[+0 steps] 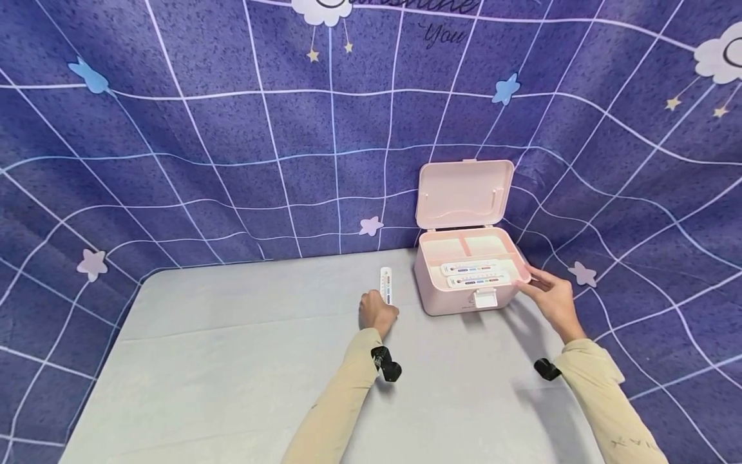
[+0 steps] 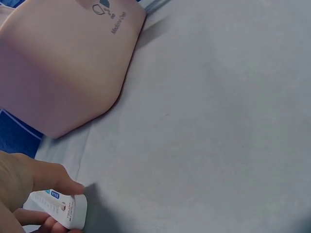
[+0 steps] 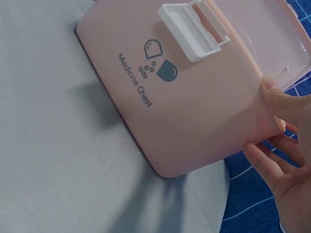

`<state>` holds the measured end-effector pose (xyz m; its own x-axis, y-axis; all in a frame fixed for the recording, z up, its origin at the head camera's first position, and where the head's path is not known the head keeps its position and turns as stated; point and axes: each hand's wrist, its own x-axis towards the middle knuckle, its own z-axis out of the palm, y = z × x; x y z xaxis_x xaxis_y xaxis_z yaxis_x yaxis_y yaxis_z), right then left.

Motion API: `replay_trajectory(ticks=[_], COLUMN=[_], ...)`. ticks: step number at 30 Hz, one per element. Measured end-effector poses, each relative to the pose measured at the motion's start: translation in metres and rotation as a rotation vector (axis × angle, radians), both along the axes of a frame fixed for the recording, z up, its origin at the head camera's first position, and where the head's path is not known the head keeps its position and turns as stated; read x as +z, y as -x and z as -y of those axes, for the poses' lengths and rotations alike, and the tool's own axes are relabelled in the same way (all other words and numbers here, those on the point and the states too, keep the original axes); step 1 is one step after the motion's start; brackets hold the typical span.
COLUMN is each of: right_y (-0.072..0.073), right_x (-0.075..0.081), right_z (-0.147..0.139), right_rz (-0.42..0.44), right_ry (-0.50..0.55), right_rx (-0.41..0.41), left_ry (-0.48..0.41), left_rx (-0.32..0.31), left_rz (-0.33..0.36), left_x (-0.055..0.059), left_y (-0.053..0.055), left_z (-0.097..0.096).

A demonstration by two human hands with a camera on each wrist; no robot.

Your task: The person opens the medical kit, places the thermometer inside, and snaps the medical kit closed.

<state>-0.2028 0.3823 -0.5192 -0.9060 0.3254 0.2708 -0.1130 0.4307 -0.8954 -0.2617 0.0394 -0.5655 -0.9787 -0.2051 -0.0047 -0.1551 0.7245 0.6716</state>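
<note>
My left hand [image 1: 378, 313] pinches the near end of a flat white thermometer [image 1: 386, 281], thumb on one edge and fingers on the other. In the left wrist view the thermometer's rounded end [image 2: 73, 212] pokes out between thumb and fingers, close over the table. A pink medicine chest [image 1: 431, 298] stands to the right with its lid [image 1: 464, 193] raised. Two similar thermometers [image 1: 478, 279] lie side by side across the front of its inside. My right hand [image 1: 553, 301] holds the chest's right front corner, thumb on the rim and fingers against the outer side wall.
Behind the thermometers, pink dividers [image 1: 466, 245] part the chest's tray into compartments. A white latch [image 1: 485, 298] hangs at the chest's front. Grey cloth covers the table [image 1: 232, 361], and a blue gridded curtain [image 1: 232, 129] rises behind it and at the sides.
</note>
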Motion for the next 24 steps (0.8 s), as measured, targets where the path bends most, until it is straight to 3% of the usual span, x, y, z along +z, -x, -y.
replay_trajectory(ticks=[10, 24], right_y=[-0.012, -0.014], right_x=[0.027, 0.028], right_z=[0.016, 0.019], right_rz=[-0.011, -0.011], right_ry=[0.004, -0.002], right_rx=[0.009, 0.007], left_ry=[0.038, -0.017], left_rx=[-0.039, -0.068], left_rz=[-0.061, -0.071], left_x=[0.0, 0.008], left_y=[0.001, 0.002], left_z=[0.014, 0.026])
